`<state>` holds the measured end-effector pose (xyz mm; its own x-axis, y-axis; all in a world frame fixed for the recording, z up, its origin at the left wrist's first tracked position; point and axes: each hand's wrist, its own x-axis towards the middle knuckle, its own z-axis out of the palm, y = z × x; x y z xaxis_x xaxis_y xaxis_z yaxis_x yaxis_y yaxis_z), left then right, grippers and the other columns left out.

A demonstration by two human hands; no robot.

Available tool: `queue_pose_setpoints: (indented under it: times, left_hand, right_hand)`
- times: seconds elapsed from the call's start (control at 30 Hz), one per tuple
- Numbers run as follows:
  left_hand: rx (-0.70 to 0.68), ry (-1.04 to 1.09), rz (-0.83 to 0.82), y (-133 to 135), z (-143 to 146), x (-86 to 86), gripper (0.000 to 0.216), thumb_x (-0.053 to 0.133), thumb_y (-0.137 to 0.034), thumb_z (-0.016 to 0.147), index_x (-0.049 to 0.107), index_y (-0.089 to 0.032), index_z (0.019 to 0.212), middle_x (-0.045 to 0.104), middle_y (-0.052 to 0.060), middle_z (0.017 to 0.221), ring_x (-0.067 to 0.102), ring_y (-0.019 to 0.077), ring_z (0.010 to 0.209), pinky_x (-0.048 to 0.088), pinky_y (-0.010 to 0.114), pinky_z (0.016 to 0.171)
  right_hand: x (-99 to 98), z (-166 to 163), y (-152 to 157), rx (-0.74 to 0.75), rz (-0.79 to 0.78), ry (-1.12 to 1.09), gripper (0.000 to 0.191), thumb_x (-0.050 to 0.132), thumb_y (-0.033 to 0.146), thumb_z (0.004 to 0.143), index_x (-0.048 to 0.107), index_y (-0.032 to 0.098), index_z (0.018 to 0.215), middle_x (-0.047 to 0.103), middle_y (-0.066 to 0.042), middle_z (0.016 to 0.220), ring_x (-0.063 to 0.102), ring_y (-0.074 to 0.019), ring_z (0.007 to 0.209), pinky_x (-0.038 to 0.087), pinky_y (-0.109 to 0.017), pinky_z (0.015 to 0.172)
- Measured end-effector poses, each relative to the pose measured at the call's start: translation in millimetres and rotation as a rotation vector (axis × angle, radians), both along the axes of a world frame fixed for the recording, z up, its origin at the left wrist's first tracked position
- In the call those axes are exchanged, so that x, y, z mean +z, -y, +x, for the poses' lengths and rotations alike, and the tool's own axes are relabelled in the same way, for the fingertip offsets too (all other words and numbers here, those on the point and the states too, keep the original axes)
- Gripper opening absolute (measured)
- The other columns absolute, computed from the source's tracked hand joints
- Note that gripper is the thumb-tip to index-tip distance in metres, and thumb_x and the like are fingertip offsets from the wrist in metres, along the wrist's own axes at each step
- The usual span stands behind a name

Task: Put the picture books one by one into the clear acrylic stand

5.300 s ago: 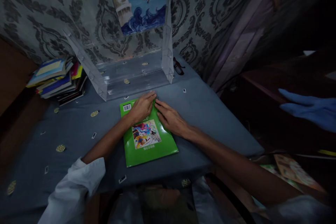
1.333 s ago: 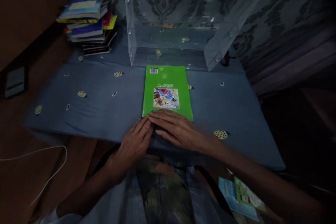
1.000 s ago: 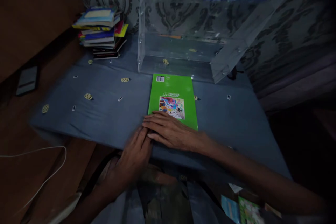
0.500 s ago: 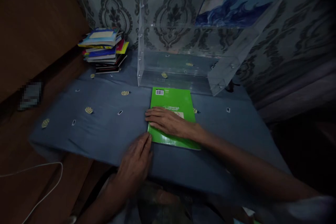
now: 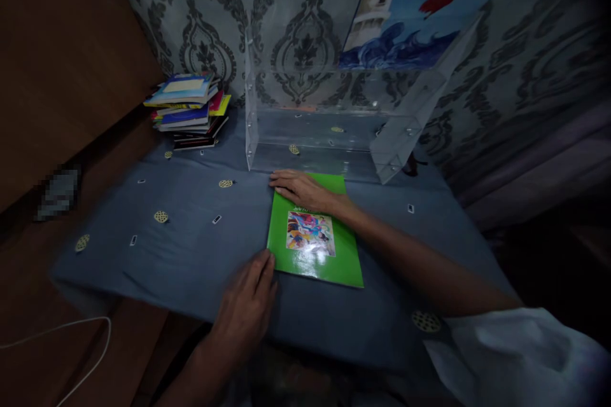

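Note:
A glossy green book (image 5: 347, 254), with a colourful picture on its cover, lies flat on the cloth-covered table. My right hand (image 5: 305, 192) rests flat across its upper left part, fingers stretched out and pointing left, hiding some of the cover. At the book's lower left corner is my left hand (image 5: 251, 299), its fingers closed together with the tips on that corner.
Behind the book stands a clear acrylic rack (image 5: 315, 162). A stack of books (image 5: 188, 111) sits at the table's back left. The blue patterned cloth (image 5: 186, 254) covers the table; a white cable (image 5: 102, 350) hangs at lower left.
My right hand has slid up the book toward its far edge, uncovering the cover picture. My left hand stays at the lower left corner. The view has tilted up slightly.

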<state>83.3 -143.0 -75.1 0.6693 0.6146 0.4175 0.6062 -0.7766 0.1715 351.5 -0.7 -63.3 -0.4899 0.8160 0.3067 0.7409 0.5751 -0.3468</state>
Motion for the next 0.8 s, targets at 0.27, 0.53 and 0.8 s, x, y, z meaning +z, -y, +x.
queue_pose_setpoints:
  times: [0.27,0.53,0.8]
  left_hand:
    - [-0.011,0.022,-0.036,-1.9,2.0,5.2,0.037,0.036,-0.019,0.103,0.05,-0.013,0.137,0.066,0.016,0.126,0.069,0.024,0.11,0.062,0.037,0.089]
    - [-0.012,-0.084,-0.239,-4.9,8.3,37.5,0.028,0.048,-0.019,0.101,0.055,-0.016,0.128,0.065,0.011,0.124,0.068,0.0213,0.109,0.06,0.035,0.094]
    - [-0.136,-0.222,-0.313,-53.4,21.0,52.5,0.044,0.057,-0.037,0.099,0.05,-0.013,0.136,0.053,0.016,0.145,0.055,0.0259,0.132,0.048,0.038,0.11]
  right_hand:
    - [1.9,6.4,8.3,-0.091,0.012,0.05,0.037,0.045,0.025,0.103,0.064,0.013,0.132,0.06,-0.016,0.142,0.054,-0.0247,0.135,0.043,-0.049,0.114]
    - [-11.3,12.4,29.1,-0.307,0.136,0.071,0.039,0.042,0.027,0.1,0.067,0.012,0.125,0.068,-0.017,0.132,0.063,-0.0313,0.123,0.049,-0.055,0.105]
    - [-25.7,36.8,46.5,-0.429,0.216,0.149,0.046,0.035,0.037,0.098,0.069,0.017,0.122,0.069,-0.018,0.129,0.065,-0.0334,0.12,0.05,-0.053,0.101]
